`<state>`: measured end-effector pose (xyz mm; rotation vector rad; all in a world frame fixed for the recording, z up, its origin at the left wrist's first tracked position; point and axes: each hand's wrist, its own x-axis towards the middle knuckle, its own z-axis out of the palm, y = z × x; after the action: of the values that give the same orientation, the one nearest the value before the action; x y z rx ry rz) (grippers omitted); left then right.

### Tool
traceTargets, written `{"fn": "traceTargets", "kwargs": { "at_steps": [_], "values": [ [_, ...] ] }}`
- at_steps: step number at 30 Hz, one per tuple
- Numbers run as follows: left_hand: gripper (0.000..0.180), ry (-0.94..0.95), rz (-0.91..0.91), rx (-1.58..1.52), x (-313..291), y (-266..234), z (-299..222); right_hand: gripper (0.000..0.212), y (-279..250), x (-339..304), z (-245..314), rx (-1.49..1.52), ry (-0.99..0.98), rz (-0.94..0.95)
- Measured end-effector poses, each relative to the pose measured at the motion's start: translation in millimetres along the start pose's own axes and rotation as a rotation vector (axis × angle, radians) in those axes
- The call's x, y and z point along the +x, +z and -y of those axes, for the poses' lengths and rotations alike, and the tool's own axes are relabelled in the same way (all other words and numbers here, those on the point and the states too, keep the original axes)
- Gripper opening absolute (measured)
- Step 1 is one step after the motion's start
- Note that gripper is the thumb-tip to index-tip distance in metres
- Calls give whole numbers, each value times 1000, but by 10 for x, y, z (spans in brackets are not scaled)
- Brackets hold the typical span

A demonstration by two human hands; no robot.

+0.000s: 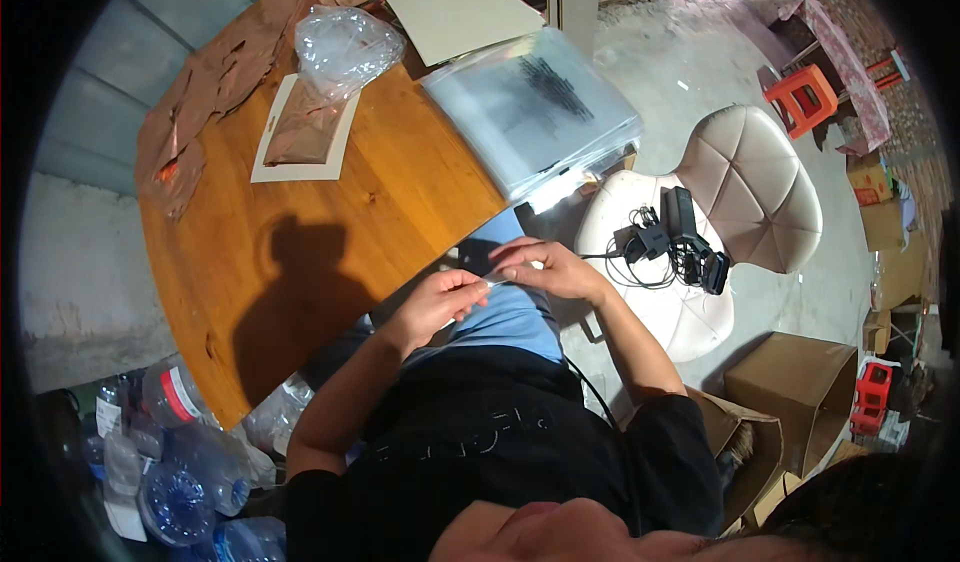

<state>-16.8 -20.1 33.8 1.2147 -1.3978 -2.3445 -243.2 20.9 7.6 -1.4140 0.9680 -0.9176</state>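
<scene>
Above my lap, just off the table's near edge, my two hands meet at a small, whitish see-through piece (496, 278). It looks like thin plastic film, too small to name further. My left hand (437, 308) pinches its left end between thumb and fingertips. My right hand (552, 269) is at its other end, thumb against it and fingers bent over. On the wooden table (400, 187) lies a pale card (340, 152) with a flat brown wrapped piece (303, 134) on it. A crumpled clear plastic bag (347, 50) rests against its upper end.
A stack of clear plastic sleeves (530, 107) overhangs the table's right edge, beside a cream board (465, 12). Brown sheets (235, 77) line the far left. On my right, a white chair (755, 187) holds black adapters and cables (678, 242); cardboard boxes (790, 392) and plastic bottles (180, 502) flank me.
</scene>
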Motion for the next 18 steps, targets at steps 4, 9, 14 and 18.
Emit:
{"fn": "traceTargets", "kwargs": {
  "at_steps": [4,9,14,18],
  "values": [
    [22,-4,45,92,-78,1,-128,13,41,-26,154,-82,95,131],
    [16,93,66,227,-157,-67,-110,13,6,-18,27,48,177,123],
    [10,123,-5,307,-211,-63,-132,17,118,33,215,-123,94,75],
    [9,199,0,249,-215,-11,-77,15,180,61,215,-146,83,160]
  ]
}}
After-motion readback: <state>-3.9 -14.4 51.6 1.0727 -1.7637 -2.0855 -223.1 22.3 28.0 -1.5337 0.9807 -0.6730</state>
